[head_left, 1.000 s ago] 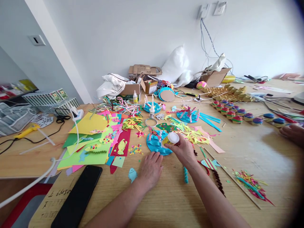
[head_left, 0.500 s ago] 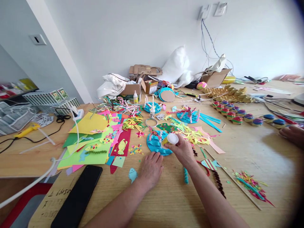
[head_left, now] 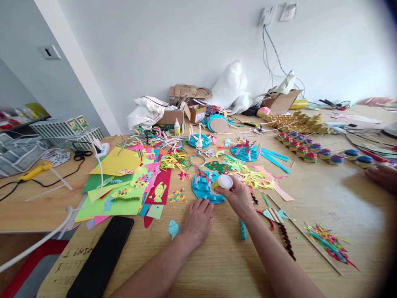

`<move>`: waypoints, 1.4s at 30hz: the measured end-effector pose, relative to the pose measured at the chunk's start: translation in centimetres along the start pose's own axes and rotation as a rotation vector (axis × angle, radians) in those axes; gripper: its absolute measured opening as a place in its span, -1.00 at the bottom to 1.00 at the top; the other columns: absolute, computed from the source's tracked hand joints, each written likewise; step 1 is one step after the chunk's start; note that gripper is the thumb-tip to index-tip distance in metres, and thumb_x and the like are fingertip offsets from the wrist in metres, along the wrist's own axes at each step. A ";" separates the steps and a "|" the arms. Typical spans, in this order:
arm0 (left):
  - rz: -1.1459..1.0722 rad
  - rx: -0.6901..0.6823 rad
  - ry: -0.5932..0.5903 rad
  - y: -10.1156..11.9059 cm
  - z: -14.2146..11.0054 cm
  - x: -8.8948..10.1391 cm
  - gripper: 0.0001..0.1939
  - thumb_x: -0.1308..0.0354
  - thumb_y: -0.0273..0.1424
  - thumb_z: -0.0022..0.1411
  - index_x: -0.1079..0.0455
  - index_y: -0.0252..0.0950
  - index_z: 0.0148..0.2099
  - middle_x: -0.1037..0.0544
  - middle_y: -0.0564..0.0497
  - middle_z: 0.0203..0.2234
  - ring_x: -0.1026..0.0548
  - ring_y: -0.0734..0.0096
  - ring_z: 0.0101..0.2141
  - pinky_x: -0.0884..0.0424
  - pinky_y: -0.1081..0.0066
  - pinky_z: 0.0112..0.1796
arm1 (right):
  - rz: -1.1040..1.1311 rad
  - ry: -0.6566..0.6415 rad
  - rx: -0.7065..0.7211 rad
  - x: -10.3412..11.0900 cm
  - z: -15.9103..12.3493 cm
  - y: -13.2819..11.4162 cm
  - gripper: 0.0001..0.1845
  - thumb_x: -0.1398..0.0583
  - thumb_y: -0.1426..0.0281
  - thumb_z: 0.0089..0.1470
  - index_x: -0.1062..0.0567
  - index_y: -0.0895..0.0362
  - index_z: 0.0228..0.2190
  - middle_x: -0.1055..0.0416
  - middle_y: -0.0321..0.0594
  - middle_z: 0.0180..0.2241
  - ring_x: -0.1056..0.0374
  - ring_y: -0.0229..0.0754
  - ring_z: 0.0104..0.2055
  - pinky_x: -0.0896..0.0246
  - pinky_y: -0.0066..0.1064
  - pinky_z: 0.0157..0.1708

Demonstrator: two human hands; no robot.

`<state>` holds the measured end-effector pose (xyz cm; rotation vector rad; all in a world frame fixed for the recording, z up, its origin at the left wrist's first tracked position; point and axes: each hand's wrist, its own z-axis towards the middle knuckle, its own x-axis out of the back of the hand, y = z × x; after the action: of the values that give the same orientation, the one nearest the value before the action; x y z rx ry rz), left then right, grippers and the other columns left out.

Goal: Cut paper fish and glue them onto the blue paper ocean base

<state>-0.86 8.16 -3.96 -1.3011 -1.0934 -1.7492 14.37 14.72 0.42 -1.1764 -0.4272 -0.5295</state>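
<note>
My right hand [head_left: 240,198] grips a glue bottle [head_left: 223,182] tipped over, its white base toward me and its nozzle hidden. The bottle leans over a blue paper disc [head_left: 198,191] with curled blue strips and a pink twisted stem on it. My left hand [head_left: 197,221] lies on the table with fingers stretched out at the disc's front edge; whether they touch it I cannot tell. A light blue paper fish [head_left: 173,229] lies just left of that hand. Right of my right wrist are a striped paper fish [head_left: 273,215] and a brown fuzzy stem [head_left: 287,242].
Coloured paper sheets [head_left: 118,165] spread at the left, with a black phone [head_left: 101,256] in front. Behind the disc stand more blue crafts [head_left: 246,152] and an upright glue bottle [head_left: 199,145]. A wooden stick [head_left: 310,240] lies at the right. Another person's hand [head_left: 383,174] rests at the far right.
Hardly anything differs. The glue bottle in my right hand has shifted very slightly; my left hand stays in place.
</note>
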 end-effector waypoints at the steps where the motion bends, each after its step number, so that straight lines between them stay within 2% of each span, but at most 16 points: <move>1: 0.001 -0.001 0.000 0.0 0.0 0.0 -0.60 -0.01 -0.38 0.21 -0.19 -0.26 0.11 -0.30 -0.03 0.07 -0.20 0.22 0.06 -0.22 0.18 0.02 | -0.004 0.003 -0.001 0.0 0.0 0.0 -0.70 -0.22 0.17 -0.20 -0.36 0.12 -0.45 -0.31 -0.34 -0.55 -0.20 -0.24 -0.50 -0.06 -0.44 -0.49; 16: -0.018 0.008 -0.027 -0.1 0.1 0.1 -0.59 -0.03 -0.38 0.20 -0.19 -0.27 0.11 -0.29 -0.03 0.08 -0.20 0.20 0.07 -0.21 0.16 0.03 | -0.013 0.037 -0.006 -0.2 0.0 -0.3 -0.72 -0.19 0.18 -0.20 -0.38 0.12 -0.46 -0.33 -0.34 -0.55 -0.19 -0.26 -0.51 -0.04 -0.45 -0.51; 42: -0.004 -0.015 0.019 -0.2 0.1 -0.1 -0.61 -0.03 -0.38 0.20 -0.21 -0.27 0.09 -0.32 -0.04 0.05 -0.21 0.21 0.04 -0.23 0.18 0.01 | 0.011 0.038 -0.029 0.1 0.0 -0.7 -0.71 -0.21 0.19 -0.23 -0.38 0.11 -0.45 -0.34 -0.34 -0.54 -0.21 -0.25 -0.51 -0.07 -0.45 -0.52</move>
<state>-0.93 8.37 -4.09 -1.2902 -1.0749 -1.7722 13.98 14.47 0.98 -1.1938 -0.3815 -0.5487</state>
